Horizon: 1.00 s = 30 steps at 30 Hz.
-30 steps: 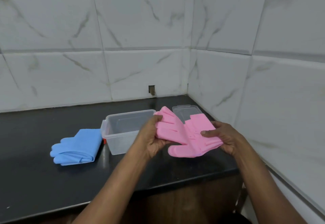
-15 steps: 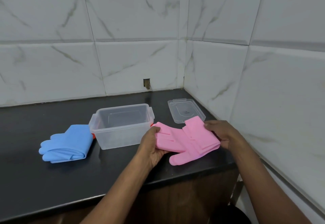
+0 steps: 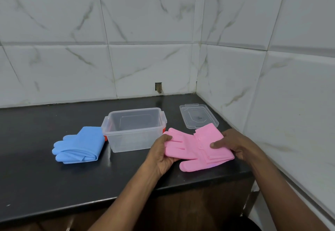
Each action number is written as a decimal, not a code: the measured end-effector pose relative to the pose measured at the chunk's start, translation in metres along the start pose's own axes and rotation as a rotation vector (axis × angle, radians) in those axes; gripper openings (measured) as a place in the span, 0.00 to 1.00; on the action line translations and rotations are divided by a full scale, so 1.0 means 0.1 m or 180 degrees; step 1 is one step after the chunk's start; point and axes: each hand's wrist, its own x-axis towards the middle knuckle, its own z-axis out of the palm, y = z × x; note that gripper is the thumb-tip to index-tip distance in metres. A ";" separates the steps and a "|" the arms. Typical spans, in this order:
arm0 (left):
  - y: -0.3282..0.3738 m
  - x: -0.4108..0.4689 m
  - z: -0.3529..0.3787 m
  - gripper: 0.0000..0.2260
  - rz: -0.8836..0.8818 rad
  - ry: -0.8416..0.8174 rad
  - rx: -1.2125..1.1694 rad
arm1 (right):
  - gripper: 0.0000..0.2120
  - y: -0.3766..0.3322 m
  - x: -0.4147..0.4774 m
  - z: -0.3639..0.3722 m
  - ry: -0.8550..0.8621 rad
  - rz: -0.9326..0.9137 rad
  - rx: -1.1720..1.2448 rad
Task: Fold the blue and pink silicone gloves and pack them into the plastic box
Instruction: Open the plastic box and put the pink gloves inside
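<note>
One black table (image 3: pixel 36 176) spans the lower frame. The clear box (image 3: pixel 134 140) stands open at centre. Just right of it, the folded pink gloves (image 3: pixel 192 149) are pinched at either end by the left hand (image 3: pixel 159 156) and the right hand (image 3: pixel 235 145). The blue gloves (image 3: pixel 79 145) lie folded just left of the box. The lid (image 3: pixel 198 115) lies behind the pink gloves.

**Black surface in a tiled corner**

The glossy black surface (image 3: pixel 45 176) spans the middle of the frame, with its front edge toward the bottom. Left of centre lie the folded blue gloves (image 3: pixel 81 145), fingers pointing left. Close against their right side stands the clear box (image 3: pixel 132 131), open at the top, with a bit of red showing at its base. The lid (image 3: pixel 198 115) lies flat to the right, apart from the box. In front of the lid, the pink gloves (image 3: pixel 195 147) sit low over the surface. Whether they rest on it cannot be told.
</note>
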 end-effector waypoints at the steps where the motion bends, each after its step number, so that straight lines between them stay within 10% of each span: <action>1: 0.00 -0.01 0.01 0.15 -0.0003 0.0023 0.0002 | 0.14 -0.02 -0.01 0.03 -0.0004 -0.0087 -0.0146; 11: 0.02 -0.05 0.12 0.12 -0.0266 -0.0251 0.0089 | 0.09 -0.61 -0.38 0.65 0.1020 -0.1219 -0.2526; 20: -0.06 -0.16 0.27 0.14 -0.0196 -0.0840 -0.0858 | 0.06 -0.96 -0.72 0.98 0.0403 -0.1811 -0.2979; 26: 0.07 -0.23 0.39 0.20 -0.0005 -0.0642 -0.0847 | 0.05 -1.12 -0.90 0.37 -0.0488 -0.1615 -0.1026; 30: 0.28 -0.26 0.36 0.15 0.0180 -0.0503 -0.0866 | 0.13 -0.96 -0.74 -0.11 0.1074 -0.1706 -0.0012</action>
